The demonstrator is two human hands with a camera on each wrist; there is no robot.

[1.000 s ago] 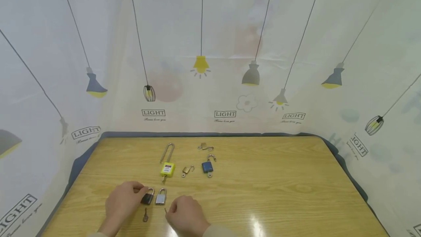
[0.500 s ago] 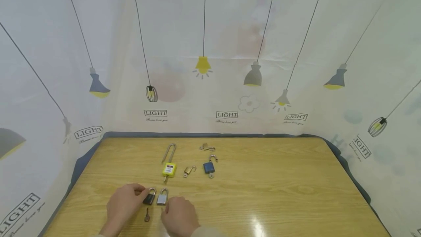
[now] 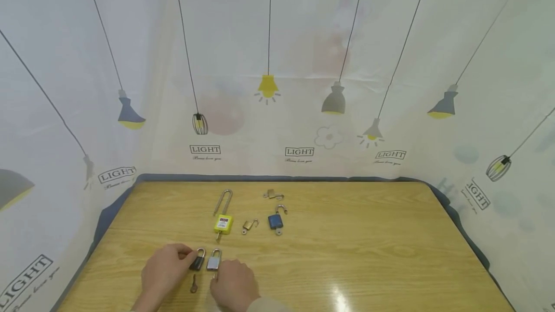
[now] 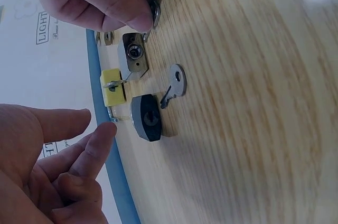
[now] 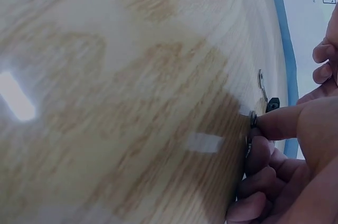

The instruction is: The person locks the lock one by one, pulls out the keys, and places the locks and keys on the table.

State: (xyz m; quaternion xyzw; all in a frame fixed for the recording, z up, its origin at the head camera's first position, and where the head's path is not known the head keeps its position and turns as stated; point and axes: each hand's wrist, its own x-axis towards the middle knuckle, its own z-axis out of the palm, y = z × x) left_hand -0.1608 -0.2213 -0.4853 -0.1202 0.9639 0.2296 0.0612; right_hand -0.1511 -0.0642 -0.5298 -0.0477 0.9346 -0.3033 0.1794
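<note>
The left hand (image 3: 164, 269) stays put beside the left edge of the black padlock (image 3: 197, 262); its thumb and forefinger reach out slightly apart with nothing in their grip, and whether they touch the lock cannot be told. Between the two hands' fingers, on the person's side of that padlock, a loose key (image 3: 193, 285) lies on the table (image 3: 368, 235). The silver padlock (image 3: 213, 261) lies just beyond the right fingers, shackle closed. The right hand (image 3: 234, 284) has shifted left over the last second, its curled fingers pinching a second key (image 4: 156, 14). That key is now close to the silver padlock's keyhole end rather than off to its right, so the two look nearly lined up; the keyhole shows uncovered, so the key seems not yet in.

As for writing, well beyond the left fingers the backdrop (image 3: 277, 28) repeats a boxed "LIGHT" from left to right, over script ending "love you". Beyond and between both hands' fingers, the yellow padlock (image 3: 223, 225) carries a white label too small to read. Farther right, the blue padlock (image 3: 275, 221) shows no legible lettering.
</note>
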